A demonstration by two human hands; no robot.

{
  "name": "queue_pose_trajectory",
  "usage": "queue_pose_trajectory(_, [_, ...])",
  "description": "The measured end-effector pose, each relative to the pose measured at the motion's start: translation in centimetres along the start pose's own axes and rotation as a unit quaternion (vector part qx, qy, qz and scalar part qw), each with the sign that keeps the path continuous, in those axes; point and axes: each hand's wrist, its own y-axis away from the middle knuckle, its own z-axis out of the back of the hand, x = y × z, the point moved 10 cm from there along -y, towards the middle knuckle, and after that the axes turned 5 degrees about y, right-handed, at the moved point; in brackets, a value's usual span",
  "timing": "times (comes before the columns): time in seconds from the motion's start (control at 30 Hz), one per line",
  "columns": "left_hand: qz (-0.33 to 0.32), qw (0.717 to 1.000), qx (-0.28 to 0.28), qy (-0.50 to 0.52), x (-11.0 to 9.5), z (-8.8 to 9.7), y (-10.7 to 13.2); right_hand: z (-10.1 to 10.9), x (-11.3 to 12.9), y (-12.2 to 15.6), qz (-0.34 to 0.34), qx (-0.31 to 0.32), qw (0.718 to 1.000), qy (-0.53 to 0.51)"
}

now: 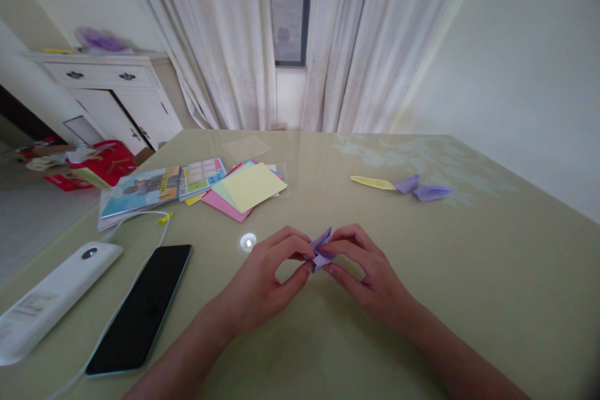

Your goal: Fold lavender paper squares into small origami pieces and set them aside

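Between both hands, just above the front middle of the table, is a small folded purple paper [321, 251] with pointed tips, one sticking upward. My left hand [276, 269] pinches its left side between thumb and fingers. From the right, my right hand [368, 269] grips the other side with thumb and index finger. Fingertips hide part of the folds. Farther back to the right lie folded paper pieces: a long yellow one [374, 183] touching or close to a purple one [407, 184], and another purple piece [432, 192] beside them.
Loose coloured sheets [255, 187] lie fanned out beyond my left hand, next to a printed booklet [140, 190]. A black-screened phone [140, 309], a white oblong device [56, 300] and a white cable [134, 287] occupy the table's left. A white cabinet [112, 90] stands behind.
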Motion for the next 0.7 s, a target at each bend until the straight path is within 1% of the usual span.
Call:
queue_pose_trajectory(0.2, [-0.021,0.998,0.009,-0.054,-0.1,-0.3,0.1,0.0,0.1,0.1,0.001,-0.007,1.0,0.011])
queue_pose_trajectory(0.47, [-0.037,0.996,0.001,-0.083,-0.1,-0.2,0.4,0.1,0.6,0.3,0.02,-0.015,0.999,0.03])
queue_pose_trajectory(0.7, [-0.068,0.992,0.009,-0.109,-0.4,-0.4,0.6,0.1,1.0,0.4,0.039,-0.017,0.998,0.039])
